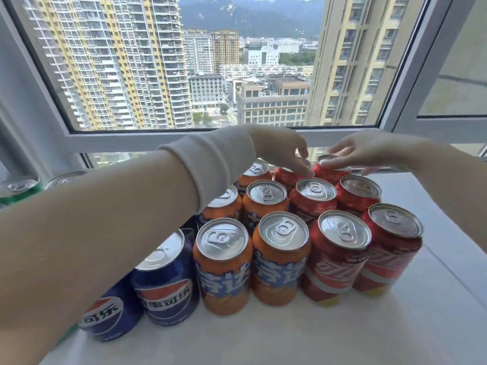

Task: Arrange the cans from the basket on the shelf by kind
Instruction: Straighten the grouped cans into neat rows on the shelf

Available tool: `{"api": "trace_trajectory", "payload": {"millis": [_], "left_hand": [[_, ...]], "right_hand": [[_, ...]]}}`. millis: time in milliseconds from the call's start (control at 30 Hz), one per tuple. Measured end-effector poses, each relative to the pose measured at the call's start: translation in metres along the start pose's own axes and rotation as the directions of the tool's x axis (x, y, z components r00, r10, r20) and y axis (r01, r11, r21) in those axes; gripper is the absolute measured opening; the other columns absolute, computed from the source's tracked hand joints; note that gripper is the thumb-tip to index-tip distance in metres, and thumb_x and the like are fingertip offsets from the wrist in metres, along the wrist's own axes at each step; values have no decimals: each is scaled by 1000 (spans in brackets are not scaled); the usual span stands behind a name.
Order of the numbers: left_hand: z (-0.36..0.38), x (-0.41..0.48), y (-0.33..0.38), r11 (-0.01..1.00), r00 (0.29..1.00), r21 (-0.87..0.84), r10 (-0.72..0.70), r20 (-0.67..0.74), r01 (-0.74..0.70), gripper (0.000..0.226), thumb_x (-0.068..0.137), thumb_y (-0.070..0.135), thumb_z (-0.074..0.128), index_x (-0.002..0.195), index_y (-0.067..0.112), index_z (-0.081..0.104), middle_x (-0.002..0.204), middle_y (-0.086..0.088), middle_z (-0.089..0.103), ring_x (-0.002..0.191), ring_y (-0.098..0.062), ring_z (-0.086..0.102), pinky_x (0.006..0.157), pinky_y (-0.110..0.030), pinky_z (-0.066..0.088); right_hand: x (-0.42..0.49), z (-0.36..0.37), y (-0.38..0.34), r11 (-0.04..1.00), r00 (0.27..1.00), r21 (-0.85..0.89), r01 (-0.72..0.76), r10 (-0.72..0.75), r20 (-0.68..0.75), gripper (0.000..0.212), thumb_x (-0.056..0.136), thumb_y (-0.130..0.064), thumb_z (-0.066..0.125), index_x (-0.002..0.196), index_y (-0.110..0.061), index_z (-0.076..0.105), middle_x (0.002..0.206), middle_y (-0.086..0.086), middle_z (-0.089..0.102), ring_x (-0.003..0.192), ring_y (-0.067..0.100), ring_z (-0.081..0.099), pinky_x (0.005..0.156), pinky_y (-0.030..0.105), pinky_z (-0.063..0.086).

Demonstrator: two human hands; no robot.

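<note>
Cans stand in rows by kind on the white shelf (395, 333) under the window. Blue cola cans (168, 291) are at the left, orange cans (224, 264) in the middle and red cans (340, 256) at the right. My left hand (282, 148) reaches across to the back row, its fingertips curled down around the top of a back red can (286, 176). My right hand (366, 151) holds the neighbouring back red can (329, 171) from above, fingers across its lid and thumb at its right side. No basket is in view.
Green cans (18, 191) stand at the far left, partly hidden behind my left forearm. The window frame (184, 140) runs right behind the back row. Bare shelf lies in front of the cans and to their right.
</note>
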State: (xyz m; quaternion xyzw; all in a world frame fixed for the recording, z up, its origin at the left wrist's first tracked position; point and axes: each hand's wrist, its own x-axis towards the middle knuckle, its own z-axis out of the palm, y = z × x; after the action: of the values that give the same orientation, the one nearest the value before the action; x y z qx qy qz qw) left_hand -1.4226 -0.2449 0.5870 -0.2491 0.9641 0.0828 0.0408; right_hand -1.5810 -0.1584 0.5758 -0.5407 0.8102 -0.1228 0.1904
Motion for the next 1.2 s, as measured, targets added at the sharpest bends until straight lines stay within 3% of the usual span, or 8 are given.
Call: {"api": "trace_trajectory", "payload": {"millis": [167,300,433,567,667,767,967,1200], "left_hand": [[2,10,4,1000,999,-2,3,-50,-3,49,82,44,64,123,19,56,120,-2,57,93,-16,56,79,-24,45],[2,10,2,1000,995,-14,-14,-95,13,44,76,43,71,114,22,65,99,4,58,95,-18,64,79,-27,52],[2,8,3,999,993,31,-10,-120,14,42,76,43,71,114,24,66,110,4,63,97,-14,61,87,-29,47],[-3,-2,3,994,999,104,-20,-48,24,52,83,48,60,129,24,53,127,2,57,113,-16,53,95,-28,37],[-19,-38,-9,999,999,26,-36,24,36,54,90,48,45,137,21,43,139,1,49,121,-14,49,101,-25,31],[-36,-97,-42,981,985,-153,-133,-111,115,52,90,49,39,136,24,43,139,3,48,112,-7,47,97,-26,27],[-33,-225,-99,865,764,-461,-430,-481,198,104,54,94,34,131,24,49,130,4,55,115,-12,53,104,-39,32],[13,-311,-136,605,463,-788,-733,-498,110,66,88,59,25,134,16,46,139,-2,48,128,-19,43,110,-38,27]], "right_hand": [[3,6,3,990,999,141,1,4,-37,66,65,-43,78,123,-16,57,114,10,61,100,23,59,82,31,51],[3,10,3,986,995,168,14,4,-103,64,62,-44,80,116,-15,62,103,8,64,99,23,61,84,34,52],[2,13,2,988,991,155,9,11,-131,64,59,-48,81,114,-19,63,108,8,65,100,25,61,91,44,51],[-3,14,3,984,993,173,31,-11,-116,78,64,-49,77,130,-16,52,129,11,54,113,26,53,95,36,45],[-13,15,7,970,995,241,45,-22,-96,82,71,-53,67,138,-15,41,141,11,44,126,28,44,100,37,36],[-30,21,6,966,982,246,79,-32,-188,79,77,-57,57,141,-14,38,143,13,43,129,30,42,104,42,32],[-69,30,-65,953,881,1,303,-280,-381,71,87,-53,46,143,-10,34,148,10,36,136,28,32,109,37,26],[-83,83,-171,848,834,-23,530,-526,-166,68,89,-53,43,142,-12,34,149,9,35,131,26,40,105,38,32]]}}
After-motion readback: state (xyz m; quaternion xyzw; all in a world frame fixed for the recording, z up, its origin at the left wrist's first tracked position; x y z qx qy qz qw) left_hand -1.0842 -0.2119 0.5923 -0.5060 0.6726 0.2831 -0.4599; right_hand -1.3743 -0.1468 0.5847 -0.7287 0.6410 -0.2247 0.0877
